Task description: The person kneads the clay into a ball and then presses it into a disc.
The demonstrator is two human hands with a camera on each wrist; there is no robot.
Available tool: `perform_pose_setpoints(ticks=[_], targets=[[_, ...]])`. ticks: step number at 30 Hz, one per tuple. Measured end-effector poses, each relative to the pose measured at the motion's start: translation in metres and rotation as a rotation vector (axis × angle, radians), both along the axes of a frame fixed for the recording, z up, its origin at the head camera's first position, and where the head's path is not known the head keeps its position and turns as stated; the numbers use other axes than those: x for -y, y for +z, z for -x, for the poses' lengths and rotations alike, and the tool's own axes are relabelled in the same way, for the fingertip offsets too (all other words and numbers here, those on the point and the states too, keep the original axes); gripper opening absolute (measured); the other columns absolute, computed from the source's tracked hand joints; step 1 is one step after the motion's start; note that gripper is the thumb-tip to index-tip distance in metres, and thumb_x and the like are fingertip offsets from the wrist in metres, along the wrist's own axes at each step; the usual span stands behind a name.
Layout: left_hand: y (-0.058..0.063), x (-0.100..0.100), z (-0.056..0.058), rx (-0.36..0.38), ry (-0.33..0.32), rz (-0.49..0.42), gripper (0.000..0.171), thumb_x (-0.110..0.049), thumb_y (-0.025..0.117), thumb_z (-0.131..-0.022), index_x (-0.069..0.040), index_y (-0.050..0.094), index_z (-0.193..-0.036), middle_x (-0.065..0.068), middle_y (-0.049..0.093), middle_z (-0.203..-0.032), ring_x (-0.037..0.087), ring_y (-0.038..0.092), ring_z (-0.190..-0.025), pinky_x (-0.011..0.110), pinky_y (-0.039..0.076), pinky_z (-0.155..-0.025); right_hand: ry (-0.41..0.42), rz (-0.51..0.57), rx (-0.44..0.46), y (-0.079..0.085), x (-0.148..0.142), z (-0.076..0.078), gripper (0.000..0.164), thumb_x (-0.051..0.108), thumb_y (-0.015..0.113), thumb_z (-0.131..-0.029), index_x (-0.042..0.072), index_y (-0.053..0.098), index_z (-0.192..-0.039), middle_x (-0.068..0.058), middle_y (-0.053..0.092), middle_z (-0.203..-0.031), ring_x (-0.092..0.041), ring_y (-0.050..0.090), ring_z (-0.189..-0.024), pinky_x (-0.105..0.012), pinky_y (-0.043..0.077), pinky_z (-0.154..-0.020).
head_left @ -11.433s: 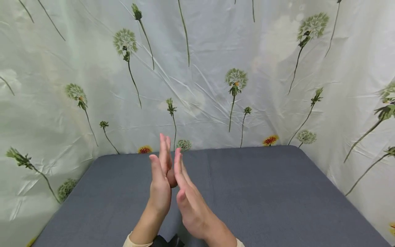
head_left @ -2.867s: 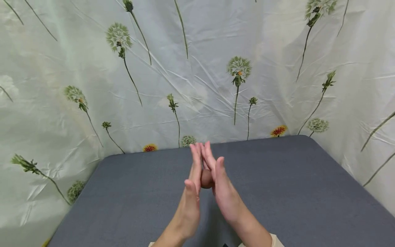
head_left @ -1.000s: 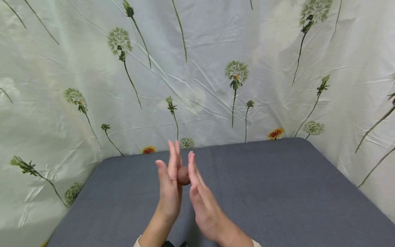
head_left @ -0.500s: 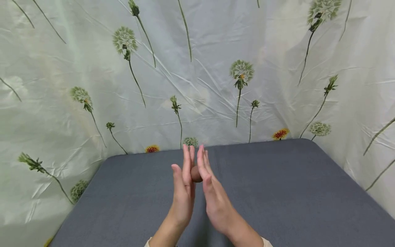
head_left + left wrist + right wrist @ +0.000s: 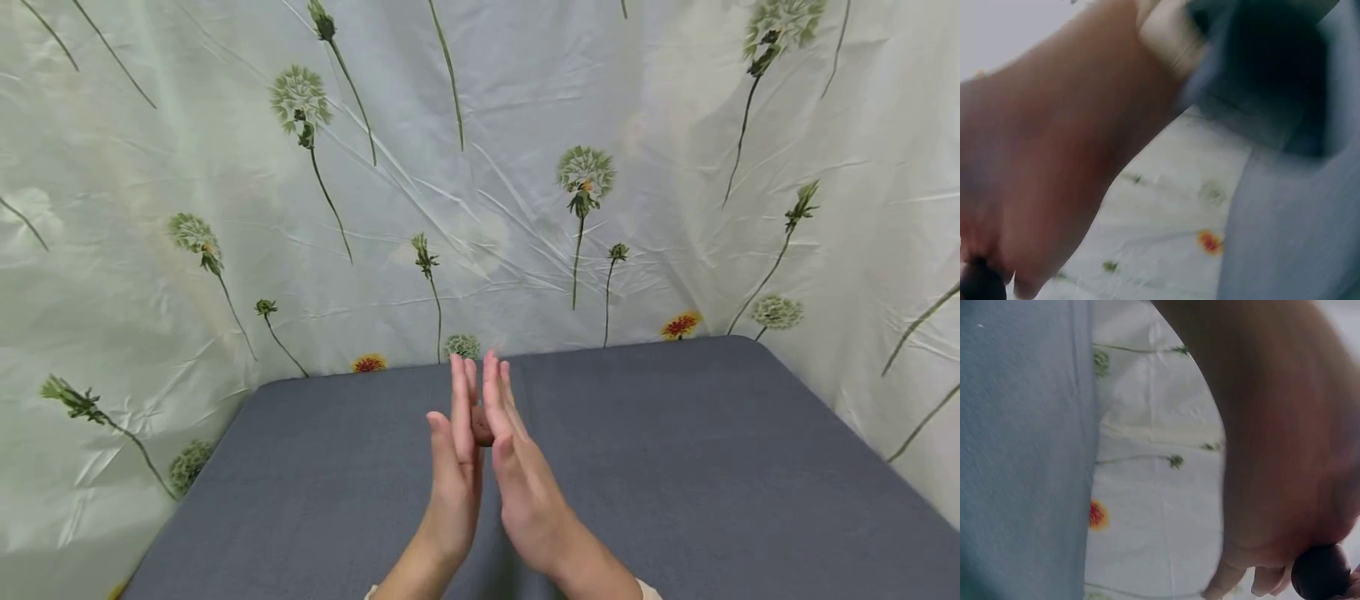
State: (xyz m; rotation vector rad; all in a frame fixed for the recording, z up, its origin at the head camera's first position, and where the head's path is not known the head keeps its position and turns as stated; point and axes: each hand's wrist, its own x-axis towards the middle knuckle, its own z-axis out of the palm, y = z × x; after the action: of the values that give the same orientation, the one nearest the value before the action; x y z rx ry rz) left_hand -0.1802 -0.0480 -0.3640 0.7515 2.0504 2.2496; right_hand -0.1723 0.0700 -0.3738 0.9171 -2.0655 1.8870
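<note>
In the head view both hands stand upright over the table, palms facing each other, fingers straight. Between the fingers sits a small brown ball (image 5: 482, 427), partly covered by them; it looks like clay, though I cannot be sure of the material. My left hand (image 5: 456, 479) presses it from the left and my right hand (image 5: 528, 492) from the right. The fingertips of the two hands are close together, with a narrow gap. The left wrist view shows part of the dark ball (image 5: 982, 281) at its lower left corner. It appears rounder in the right wrist view, as a dark ball (image 5: 1321, 572) against the fingers.
A grey cloth-covered table (image 5: 675, 467) spreads under the hands. Behind and beside it hangs a pale curtain (image 5: 495, 208) printed with dandelions and other flowers. In the left wrist view a blurred dark object (image 5: 1266, 75) sits close to the camera.
The hands rub back and forth along each other. Since one second ago both have shifted right, the left has slid back against the right, and less of the ball shows.
</note>
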Motion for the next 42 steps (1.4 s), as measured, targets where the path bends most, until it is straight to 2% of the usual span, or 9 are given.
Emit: perform_pose_setpoints(ticks=[4, 6, 8, 10, 15, 21, 25, 29, 42], targets=[[0.011, 0.022, 0.008, -0.012, 0.081, -0.072, 0.071, -0.076, -0.013, -0.101, -0.048, -0.015, -0.167, -0.015, -0.011, -0.180, 0.009, 0.054, -0.143, 0.061, 0.000, -0.132, 0.084, -0.073, 0.059, -0.004, 0.016, -0.009, 0.056, 0.038, 0.009, -0.119, 0.029, -0.008, -0.172, 0.009, -0.018, -0.180, -0.016, -0.017, -0.167, -0.059, -0.005, -0.133], [0.016, 0.029, 0.006, -0.053, 0.097, -0.062, 0.073, -0.078, -0.012, -0.101, -0.048, -0.015, -0.167, -0.016, -0.011, -0.180, 0.005, 0.060, -0.131, 0.060, 0.000, -0.132, 0.118, -0.067, 0.113, -0.006, 0.018, -0.008, 0.056, 0.037, 0.009, -0.120, 0.029, -0.010, -0.172, 0.010, -0.018, -0.180, -0.016, -0.015, -0.167, -0.056, -0.003, -0.133], [0.017, 0.029, 0.005, -0.102, 0.076, -0.023, 0.072, -0.077, -0.012, -0.101, -0.047, -0.017, -0.167, -0.016, -0.014, -0.179, 0.008, 0.053, -0.138, 0.063, -0.001, -0.131, 0.123, -0.043, 0.167, -0.007, 0.016, -0.005, 0.055, 0.036, 0.008, -0.120, 0.029, -0.009, -0.172, 0.011, -0.014, -0.180, -0.017, -0.010, -0.168, -0.047, -0.002, -0.134], [0.017, 0.025, 0.003, -0.135, 0.046, 0.005, 0.072, -0.075, -0.012, -0.103, -0.045, -0.018, -0.167, -0.015, -0.016, -0.179, 0.012, 0.020, -0.164, 0.067, -0.007, -0.129, 0.109, -0.022, 0.175, -0.008, 0.009, 0.001, 0.056, 0.031, 0.014, -0.121, 0.024, -0.005, -0.173, 0.008, -0.007, -0.181, -0.022, -0.003, -0.169, -0.033, 0.002, -0.134], [0.012, 0.016, 0.002, -0.098, 0.025, 0.046, 0.067, -0.072, -0.009, -0.105, -0.047, -0.015, -0.168, -0.017, -0.014, -0.179, 0.019, -0.019, -0.167, 0.077, -0.011, -0.124, 0.060, -0.093, 0.092, -0.014, -0.009, 0.010, 0.060, 0.018, 0.041, -0.118, 0.008, 0.018, -0.173, -0.006, 0.021, -0.179, -0.031, 0.027, -0.164, -0.017, 0.030, -0.124], [0.002, 0.016, 0.012, -0.041, 0.049, 0.167, 0.059, -0.062, 0.001, -0.113, -0.047, 0.001, -0.170, -0.014, -0.001, -0.181, 0.021, -0.003, -0.170, 0.073, 0.000, -0.129, -0.054, -0.266, 0.085, -0.023, -0.037, 0.017, 0.049, 0.030, 0.063, -0.111, 0.010, 0.055, -0.155, -0.004, 0.069, -0.147, -0.021, 0.067, -0.135, -0.049, 0.054, -0.111], [-0.006, 0.024, 0.017, -0.144, 0.167, 0.299, 0.049, -0.038, 0.024, -0.121, -0.030, 0.040, -0.166, -0.003, 0.039, -0.172, 0.024, 0.039, -0.160, 0.062, 0.031, -0.128, -0.144, -0.421, 0.178, -0.033, -0.074, 0.020, 0.044, 0.041, 0.072, -0.105, 0.017, 0.069, -0.141, 0.005, 0.078, -0.124, -0.013, 0.076, -0.115, -0.048, 0.060, -0.102], [-0.015, 0.037, 0.015, -0.214, 0.244, 0.391, 0.033, -0.026, 0.046, -0.118, -0.025, 0.072, -0.137, -0.006, 0.075, -0.133, 0.015, 0.070, -0.127, 0.042, 0.055, -0.111, -0.202, -0.597, 0.227, -0.050, -0.119, 0.021, 0.046, 0.046, 0.075, -0.101, 0.014, 0.074, -0.134, 0.009, 0.074, -0.111, -0.003, 0.069, -0.098, -0.033, 0.061, -0.084], [-0.040, 0.079, 0.000, -0.223, 0.121, 0.510, 0.033, -0.017, 0.048, -0.117, -0.031, 0.078, -0.122, -0.013, 0.080, -0.109, 0.008, 0.077, -0.104, 0.026, 0.058, -0.097, -0.188, -0.755, 0.284, -0.074, -0.200, 0.020, 0.026, 0.047, 0.078, -0.098, 0.022, 0.073, -0.100, 0.012, 0.064, -0.083, 0.002, 0.055, -0.069, -0.023, 0.048, -0.064]])
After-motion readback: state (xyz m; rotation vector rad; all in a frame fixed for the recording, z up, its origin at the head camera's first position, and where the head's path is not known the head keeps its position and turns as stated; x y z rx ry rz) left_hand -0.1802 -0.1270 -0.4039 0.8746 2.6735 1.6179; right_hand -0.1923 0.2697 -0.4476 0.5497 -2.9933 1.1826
